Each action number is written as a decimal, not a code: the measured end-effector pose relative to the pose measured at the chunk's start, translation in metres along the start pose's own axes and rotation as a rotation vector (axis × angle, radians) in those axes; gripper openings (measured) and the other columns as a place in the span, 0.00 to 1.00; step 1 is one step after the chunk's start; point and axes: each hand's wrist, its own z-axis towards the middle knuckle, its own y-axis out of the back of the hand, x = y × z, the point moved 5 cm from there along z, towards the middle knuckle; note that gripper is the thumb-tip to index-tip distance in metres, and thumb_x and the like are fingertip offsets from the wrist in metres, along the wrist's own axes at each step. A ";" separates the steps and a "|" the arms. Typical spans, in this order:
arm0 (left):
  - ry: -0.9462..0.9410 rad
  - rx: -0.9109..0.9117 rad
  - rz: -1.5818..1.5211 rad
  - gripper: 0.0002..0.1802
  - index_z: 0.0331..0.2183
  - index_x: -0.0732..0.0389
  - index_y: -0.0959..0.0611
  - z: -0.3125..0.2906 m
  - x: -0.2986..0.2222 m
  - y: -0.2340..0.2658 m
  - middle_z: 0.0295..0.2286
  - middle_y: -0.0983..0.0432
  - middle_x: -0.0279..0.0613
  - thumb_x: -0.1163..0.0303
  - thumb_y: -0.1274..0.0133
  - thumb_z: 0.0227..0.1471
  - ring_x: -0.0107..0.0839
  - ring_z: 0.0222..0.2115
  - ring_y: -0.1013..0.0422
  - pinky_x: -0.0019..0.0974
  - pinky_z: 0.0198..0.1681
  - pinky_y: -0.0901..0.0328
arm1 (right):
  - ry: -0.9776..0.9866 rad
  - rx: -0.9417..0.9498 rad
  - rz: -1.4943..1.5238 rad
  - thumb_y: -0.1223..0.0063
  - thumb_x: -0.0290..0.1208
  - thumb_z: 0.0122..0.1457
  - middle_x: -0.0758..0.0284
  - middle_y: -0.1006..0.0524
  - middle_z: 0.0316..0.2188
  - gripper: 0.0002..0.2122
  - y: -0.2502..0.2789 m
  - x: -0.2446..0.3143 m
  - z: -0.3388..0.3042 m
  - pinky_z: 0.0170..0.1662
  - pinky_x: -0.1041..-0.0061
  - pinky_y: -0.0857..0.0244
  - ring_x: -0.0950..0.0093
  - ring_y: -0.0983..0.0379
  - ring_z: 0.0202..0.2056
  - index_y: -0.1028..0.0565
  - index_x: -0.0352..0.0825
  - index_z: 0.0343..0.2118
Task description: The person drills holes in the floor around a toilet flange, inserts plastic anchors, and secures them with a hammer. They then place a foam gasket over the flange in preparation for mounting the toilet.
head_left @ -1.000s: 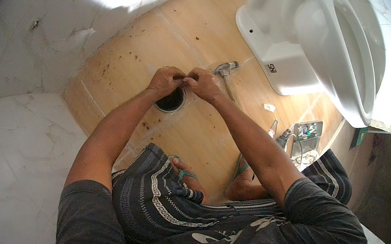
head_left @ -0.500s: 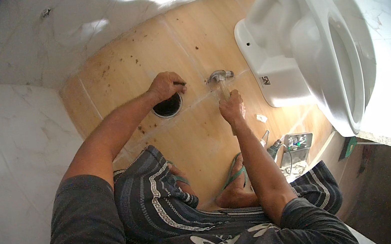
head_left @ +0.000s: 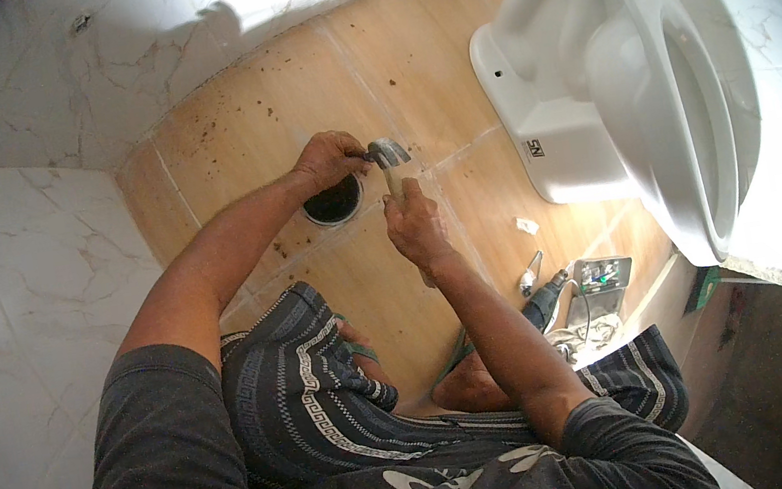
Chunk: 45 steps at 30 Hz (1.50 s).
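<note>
My left hand (head_left: 328, 159) is closed around a short dark rod (head_left: 360, 155), perhaps a chisel, at the upper edge of a round drain hole (head_left: 335, 204) in the floor. Most of the rod is hidden by my fingers. In my right hand (head_left: 418, 227) is a claw hammer (head_left: 389, 155), gripped by its pale handle. The metal head is right beside the rod's outer end; whether they touch I cannot tell. The dark hole has a pale rim, and my left hand covers part of its upper side.
To the right a white toilet bowl (head_left: 591, 93) stands on the tan tiled floor (head_left: 445, 64). By my right forearm are a power drill (head_left: 547, 298), an open tool case (head_left: 602, 286) and a small white scrap (head_left: 527, 225). Crumbs of dirt dot the tiles. Marbled walls (head_left: 39, 257) bound the floor.
My right hand has swung the hammer left, bringing its head up to the rod. My left hand stays by the hole's edge, still gripping the rod.
</note>
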 end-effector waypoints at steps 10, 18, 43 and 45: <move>-0.104 -0.029 0.148 0.11 0.33 0.60 0.11 0.001 0.001 0.002 0.33 0.16 0.44 0.68 0.30 0.44 0.40 0.36 0.21 0.39 0.44 0.28 | 0.055 -0.023 0.028 0.48 0.38 0.66 0.41 0.22 0.30 0.15 0.001 0.002 0.001 0.35 0.44 0.30 0.40 0.23 0.33 0.35 0.34 0.48; -0.177 0.023 0.097 0.11 0.33 0.60 0.12 0.005 0.000 0.003 0.33 0.17 0.42 0.70 0.30 0.44 0.38 0.37 0.21 0.38 0.45 0.28 | 0.120 -0.166 0.145 0.45 0.36 0.64 0.43 0.22 0.30 0.13 -0.020 -0.022 -0.002 0.34 0.49 0.31 0.42 0.24 0.33 0.31 0.33 0.45; 0.080 0.055 -0.168 0.29 0.57 0.65 0.25 0.016 0.027 0.040 0.50 0.23 0.49 0.85 0.57 0.53 0.35 0.47 0.24 0.38 0.54 0.30 | 0.170 -0.083 0.094 0.47 0.36 0.65 0.42 0.23 0.28 0.11 -0.023 -0.017 0.009 0.33 0.46 0.32 0.40 0.24 0.32 0.35 0.36 0.42; 0.069 0.053 -0.187 0.29 0.57 0.65 0.25 0.014 0.025 0.042 0.50 0.23 0.49 0.86 0.58 0.53 0.35 0.47 0.24 0.38 0.54 0.30 | 0.173 -0.143 0.198 0.47 0.36 0.65 0.41 0.23 0.29 0.12 -0.024 -0.018 0.008 0.35 0.47 0.32 0.39 0.25 0.34 0.32 0.36 0.44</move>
